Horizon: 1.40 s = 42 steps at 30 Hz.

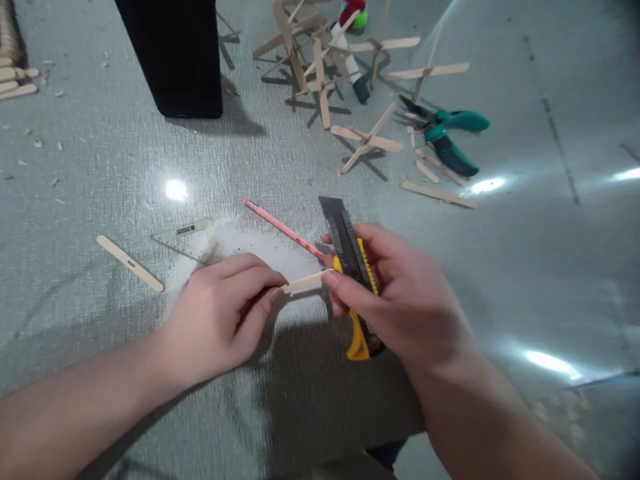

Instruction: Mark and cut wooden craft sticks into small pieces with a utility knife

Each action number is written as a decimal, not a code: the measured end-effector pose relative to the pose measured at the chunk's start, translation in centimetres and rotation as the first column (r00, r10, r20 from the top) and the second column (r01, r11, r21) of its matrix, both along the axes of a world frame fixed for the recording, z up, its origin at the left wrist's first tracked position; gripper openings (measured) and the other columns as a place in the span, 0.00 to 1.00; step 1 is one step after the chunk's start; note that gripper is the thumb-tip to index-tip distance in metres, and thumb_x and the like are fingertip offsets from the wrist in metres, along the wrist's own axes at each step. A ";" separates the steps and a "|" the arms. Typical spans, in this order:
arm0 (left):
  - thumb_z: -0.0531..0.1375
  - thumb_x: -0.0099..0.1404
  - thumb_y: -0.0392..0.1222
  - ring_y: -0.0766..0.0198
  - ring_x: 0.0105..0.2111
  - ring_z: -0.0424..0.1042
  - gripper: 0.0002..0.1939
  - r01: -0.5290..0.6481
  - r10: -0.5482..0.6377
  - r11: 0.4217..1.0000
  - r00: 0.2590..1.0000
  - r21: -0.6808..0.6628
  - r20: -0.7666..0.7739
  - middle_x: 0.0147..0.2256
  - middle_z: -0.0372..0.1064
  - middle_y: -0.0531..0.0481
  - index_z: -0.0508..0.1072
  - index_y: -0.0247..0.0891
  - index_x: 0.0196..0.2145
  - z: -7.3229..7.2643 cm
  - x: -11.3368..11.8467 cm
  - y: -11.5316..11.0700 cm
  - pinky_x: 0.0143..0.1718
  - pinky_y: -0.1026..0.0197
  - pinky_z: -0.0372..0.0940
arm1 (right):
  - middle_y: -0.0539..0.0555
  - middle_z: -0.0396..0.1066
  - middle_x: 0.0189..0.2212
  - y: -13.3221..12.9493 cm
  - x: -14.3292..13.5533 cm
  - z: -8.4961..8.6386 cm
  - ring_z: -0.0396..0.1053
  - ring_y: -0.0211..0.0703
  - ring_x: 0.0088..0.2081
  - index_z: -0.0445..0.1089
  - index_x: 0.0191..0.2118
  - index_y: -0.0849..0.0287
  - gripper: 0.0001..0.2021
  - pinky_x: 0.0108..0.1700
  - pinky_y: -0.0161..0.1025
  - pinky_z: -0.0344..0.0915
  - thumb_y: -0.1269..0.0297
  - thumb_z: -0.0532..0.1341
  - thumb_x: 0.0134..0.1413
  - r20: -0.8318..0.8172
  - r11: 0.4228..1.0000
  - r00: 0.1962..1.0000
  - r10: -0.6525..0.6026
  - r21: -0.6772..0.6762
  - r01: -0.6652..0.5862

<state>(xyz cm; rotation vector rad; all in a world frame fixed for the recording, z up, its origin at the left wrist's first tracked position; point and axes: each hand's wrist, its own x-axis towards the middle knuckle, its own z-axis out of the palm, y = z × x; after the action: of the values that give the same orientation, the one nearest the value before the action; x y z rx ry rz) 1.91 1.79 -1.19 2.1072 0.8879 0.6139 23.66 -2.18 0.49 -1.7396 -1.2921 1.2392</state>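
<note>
Your table [100, 173] has a grey, woven-textured surface; your utility knife [350, 250] is yellow and black with a ribbed edge; your craft stick [306, 283] is flat, pale wood. Your right hand [400, 293] grips the knife, thumb at the stick's right end; your left hand [225, 310], palm down, pinches the other end. The blade points away, slightly left; the stick runs crosswise between your hands.

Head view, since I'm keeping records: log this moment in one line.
left hand: pinching stick | right hand: holding cutter, thumb at stick's other end | pencil, pliers: on table
</note>
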 end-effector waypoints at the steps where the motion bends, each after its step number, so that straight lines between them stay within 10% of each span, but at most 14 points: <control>1: 0.55 0.71 0.34 0.70 0.33 0.73 0.08 0.001 -0.001 1.000 1.000 -0.001 0.001 0.35 0.73 0.52 0.75 0.36 0.40 0.0 0.0 0.0 0.34 0.67 0.67 | 0.43 0.70 0.22 -0.1 0.1 -0.1 0.68 0.33 0.20 0.69 0.47 0.57 0.13 0.23 0.30 0.66 0.66 0.65 0.56 -0.003 1.000 1.000 0.000 0.000 0.000; 13: 0.60 0.69 0.36 0.67 0.30 0.74 0.04 -0.012 0.030 0.975 0.996 0.224 -0.078 0.34 0.75 0.52 0.75 0.36 0.39 -0.5 0.1 -0.8 0.30 0.64 0.67 | 0.48 0.72 0.31 -0.6 0.3 -1.0 0.69 0.34 0.23 0.69 0.48 0.57 0.15 0.25 0.32 0.69 0.65 0.67 0.55 0.114 0.998 0.993 -0.019 0.063 0.012; 20: 0.62 0.65 0.30 0.65 0.22 0.70 0.04 0.057 0.066 0.856 0.974 0.514 -0.218 0.29 0.76 0.53 0.76 0.35 0.32 -0.2 0.1 -2.3 0.21 0.58 0.62 | 0.51 0.76 0.32 -1.8 1.6 0.0 0.72 0.38 0.24 0.70 0.53 0.55 0.14 0.25 0.34 0.70 0.64 0.61 0.62 0.303 0.989 0.950 0.072 0.102 -0.107; 26: 0.59 0.68 0.28 0.60 0.26 0.75 0.07 0.090 0.058 0.833 0.967 0.546 -0.248 0.32 0.77 0.46 0.77 0.30 0.34 0.4 0.4 -3.3 0.19 0.57 0.64 | 0.60 0.74 0.53 -5.6 1.2 1.9 0.77 0.50 0.49 0.59 0.66 0.56 0.27 0.47 0.42 0.78 0.69 0.57 0.62 0.545 0.916 0.809 0.222 0.166 -0.364; 33: 0.57 0.69 0.25 0.57 0.28 0.76 0.07 0.092 0.062 0.826 0.966 0.556 -0.251 0.34 0.76 0.40 0.75 0.23 0.39 0.2 0.4 -4.3 0.21 0.56 0.69 | 0.61 0.75 0.54 -10.7 -0.4 0.5 0.78 0.43 0.49 0.47 0.72 0.62 0.31 0.49 0.35 0.78 0.74 0.53 0.66 0.613 0.877 0.742 0.272 0.160 -0.454; 42: 0.52 0.70 0.24 0.55 0.31 0.77 0.11 0.172 0.037 0.733 0.956 0.658 -0.292 0.37 0.74 0.35 0.72 0.16 0.45 0.0 0.0 -4.4 0.24 0.56 0.74 | 0.64 0.78 0.45 -10.5 -2.1 -0.2 0.79 0.44 0.42 0.63 0.60 0.70 0.21 0.42 0.35 0.79 0.78 0.50 0.64 0.686 0.818 0.696 0.210 0.267 -0.510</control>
<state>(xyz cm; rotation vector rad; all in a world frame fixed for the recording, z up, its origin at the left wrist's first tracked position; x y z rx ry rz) 1.88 -2.62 -1.18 2.9491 0.8021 0.6706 21.61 -12.64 0.32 -1.6367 -2.2218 0.4361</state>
